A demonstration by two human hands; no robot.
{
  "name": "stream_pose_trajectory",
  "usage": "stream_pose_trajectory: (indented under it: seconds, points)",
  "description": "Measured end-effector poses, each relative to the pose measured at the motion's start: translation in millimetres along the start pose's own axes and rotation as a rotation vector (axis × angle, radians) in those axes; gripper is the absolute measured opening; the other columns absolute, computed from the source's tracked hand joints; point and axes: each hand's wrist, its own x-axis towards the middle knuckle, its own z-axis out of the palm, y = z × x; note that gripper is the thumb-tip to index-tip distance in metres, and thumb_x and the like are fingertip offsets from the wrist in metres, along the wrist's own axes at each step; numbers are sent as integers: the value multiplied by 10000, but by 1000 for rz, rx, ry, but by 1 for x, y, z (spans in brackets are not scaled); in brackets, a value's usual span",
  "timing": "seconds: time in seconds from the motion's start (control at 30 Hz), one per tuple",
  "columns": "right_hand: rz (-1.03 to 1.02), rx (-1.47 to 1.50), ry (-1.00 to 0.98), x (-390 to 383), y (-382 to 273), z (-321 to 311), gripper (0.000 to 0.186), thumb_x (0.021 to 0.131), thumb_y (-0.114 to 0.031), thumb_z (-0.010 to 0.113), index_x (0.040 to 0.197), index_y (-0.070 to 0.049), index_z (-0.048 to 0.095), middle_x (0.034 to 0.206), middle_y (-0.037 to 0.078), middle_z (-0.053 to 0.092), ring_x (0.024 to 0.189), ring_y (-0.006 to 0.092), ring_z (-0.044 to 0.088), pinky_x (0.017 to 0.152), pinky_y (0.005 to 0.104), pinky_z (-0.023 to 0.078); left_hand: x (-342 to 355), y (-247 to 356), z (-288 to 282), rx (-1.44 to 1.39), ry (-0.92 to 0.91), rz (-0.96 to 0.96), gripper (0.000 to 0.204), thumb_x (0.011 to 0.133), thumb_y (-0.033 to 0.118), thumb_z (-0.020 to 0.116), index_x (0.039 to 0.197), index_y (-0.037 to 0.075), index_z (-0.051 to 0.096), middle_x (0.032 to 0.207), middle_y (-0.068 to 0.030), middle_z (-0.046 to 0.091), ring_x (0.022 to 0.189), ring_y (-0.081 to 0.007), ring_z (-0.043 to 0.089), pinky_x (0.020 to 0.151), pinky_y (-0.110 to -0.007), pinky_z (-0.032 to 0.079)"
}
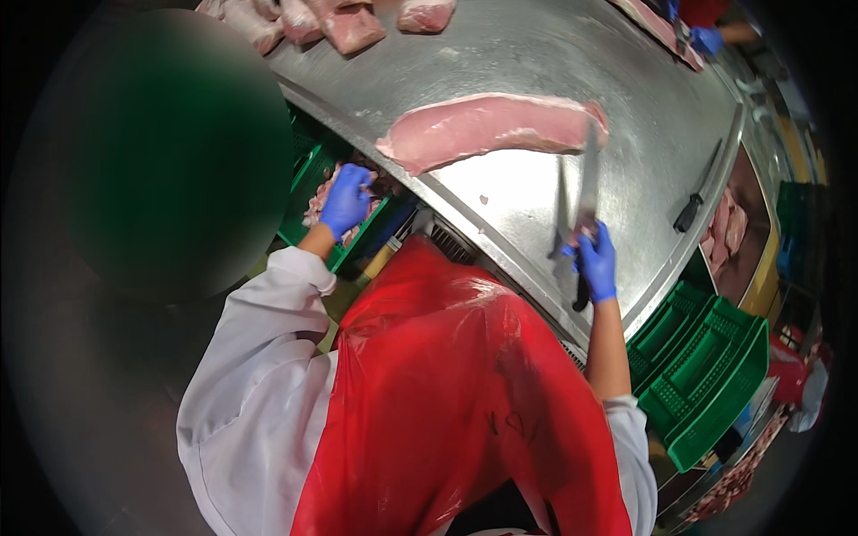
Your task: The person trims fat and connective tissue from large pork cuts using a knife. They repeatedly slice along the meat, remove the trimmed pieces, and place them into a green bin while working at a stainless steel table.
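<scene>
My right hand [597, 263], in a blue glove, grips a knife [589, 183] by its black handle. The blade points away from me, its tip overlapping the right end of a long pale-pink meat loin [492, 130]. That loin lies across the steel table [509, 196]. Off the table's left edge, my left hand [347, 201], also gloved in blue, is over a green crate [304, 192] holding small meat trimmings [315, 207]. Its fingers are curled, and whatever they may hold is hidden.
Several meat pieces [353, 29] lie at the far left of the table. A second knife [697, 192] rests near the right edge. Green crates [706, 375] stand to the right, beside cut meat [728, 223]. A co-worker's gloved hand [706, 40] works on meat at the far right.
</scene>
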Motion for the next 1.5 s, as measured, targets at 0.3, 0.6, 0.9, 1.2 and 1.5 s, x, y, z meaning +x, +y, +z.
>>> stream_pose_trajectory:
  seconds: [0.3,0.6,0.9,1.2,1.5]
  points:
    - [-48,-164,-225,115,-123,212,504,973,-158,591,1451,-125,435,870,132,702,667,160,674,547,321,513,23,-59,-5,98,135,-44,374,769,218,706,1111,91,627,1040,-165,590,1022,-383,563,887,-464,469]
    - [-208,-624,57,171,-113,240,569,954,-236,579,1485,-150,392,980,273,698,943,438,687,831,492,533,138,-75,51,-22,-215,156,169,850,130,588,1004,63,605,912,-196,641,916,-409,602,824,-506,508]
    - [-241,-559,-46,184,-146,264,826,916,-137,519,1601,-316,95,844,253,677,736,426,657,711,486,521,173,-84,76,-270,-81,45,194,861,137,567,1016,46,642,947,-204,655,934,-412,609,839,-499,501]
    - [-19,-1097,-245,109,-170,320,838,949,-153,486,1594,-306,-27,987,318,679,892,462,684,817,540,530,173,-87,74,-218,-125,97,123,859,134,570,936,46,605,922,-194,648,916,-398,603,820,-496,505]
    - [30,-1209,-324,30,-131,288,889,914,-76,473,1596,-271,-62,996,313,682,887,437,692,795,548,532,174,-82,69,-68,-115,181,128,877,153,558,932,46,602,915,-207,648,914,-401,607,812,-498,510]
